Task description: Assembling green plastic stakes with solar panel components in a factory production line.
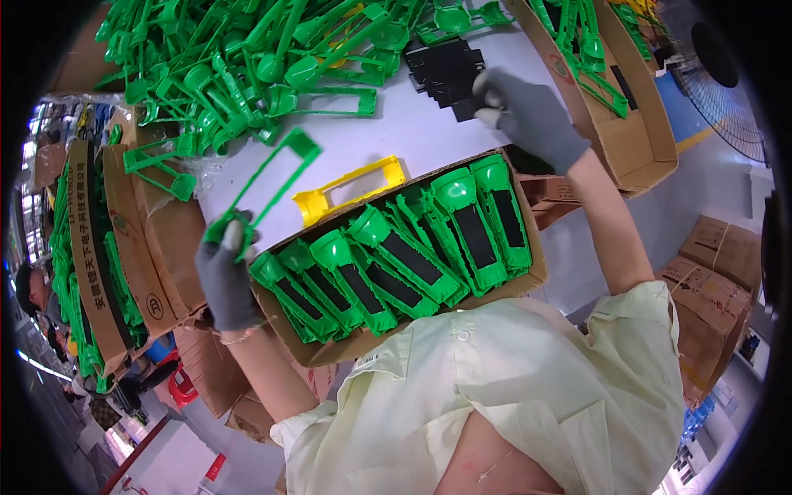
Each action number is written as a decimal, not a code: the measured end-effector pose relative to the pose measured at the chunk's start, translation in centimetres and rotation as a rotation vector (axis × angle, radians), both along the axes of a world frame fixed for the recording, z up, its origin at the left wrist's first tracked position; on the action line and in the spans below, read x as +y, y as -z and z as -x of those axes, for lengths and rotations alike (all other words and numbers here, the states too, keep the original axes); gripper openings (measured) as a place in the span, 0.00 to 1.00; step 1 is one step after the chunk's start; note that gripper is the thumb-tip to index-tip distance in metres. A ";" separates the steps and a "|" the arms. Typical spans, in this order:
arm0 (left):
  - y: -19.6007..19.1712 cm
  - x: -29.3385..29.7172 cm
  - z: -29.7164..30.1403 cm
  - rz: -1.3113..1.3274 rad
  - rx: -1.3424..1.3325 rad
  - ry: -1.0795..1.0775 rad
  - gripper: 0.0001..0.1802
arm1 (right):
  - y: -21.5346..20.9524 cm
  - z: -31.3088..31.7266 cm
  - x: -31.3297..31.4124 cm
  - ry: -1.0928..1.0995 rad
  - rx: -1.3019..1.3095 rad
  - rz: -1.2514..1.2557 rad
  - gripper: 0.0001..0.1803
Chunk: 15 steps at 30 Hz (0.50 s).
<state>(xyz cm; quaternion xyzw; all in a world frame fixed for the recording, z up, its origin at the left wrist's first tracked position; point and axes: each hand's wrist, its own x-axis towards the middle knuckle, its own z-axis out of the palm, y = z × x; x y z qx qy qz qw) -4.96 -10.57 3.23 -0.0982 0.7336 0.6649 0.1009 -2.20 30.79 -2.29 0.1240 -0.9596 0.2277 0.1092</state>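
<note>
My gloved left hand (228,276) is closed around the near end of a green plastic frame (304,146), which has a long open slot and tilts up to the right. Over the right edge of a fanned stack of thin black strips (441,70), the fingers of my gloved right hand (528,115) are bent. Whatever they may pinch is hidden. In front of me a cardboard box (318,355) holds several green frames (472,227) in a row, each with a black strip in its slot. A yellow frame (312,209) lies against the box's far edge.
A large heap of green frames (239,78) covers the table's far left. More filled cartons stand at the left (157,256) and far right (652,161). Closed boxes (709,280) are stacked at the right, below a fan (726,91).
</note>
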 end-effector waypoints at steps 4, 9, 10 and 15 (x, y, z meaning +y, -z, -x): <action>0.9 4.8 -3.4 -0.222 -0.071 0.121 0.16 | -8.0 -2.6 -2.2 0.251 -0.148 0.592 0.14; 0.2 9.0 -6.5 -0.383 -0.146 0.159 0.18 | -10.9 -6.4 -6.3 0.172 -0.481 1.079 0.13; 0.1 9.3 -6.8 -0.413 -0.157 0.174 0.18 | -11.2 -6.6 -7.1 0.157 -0.582 1.106 0.12; -1.0 10.4 -7.7 -0.415 -0.186 0.211 0.17 | -8.5 -7.1 -9.0 0.059 -0.461 0.884 0.11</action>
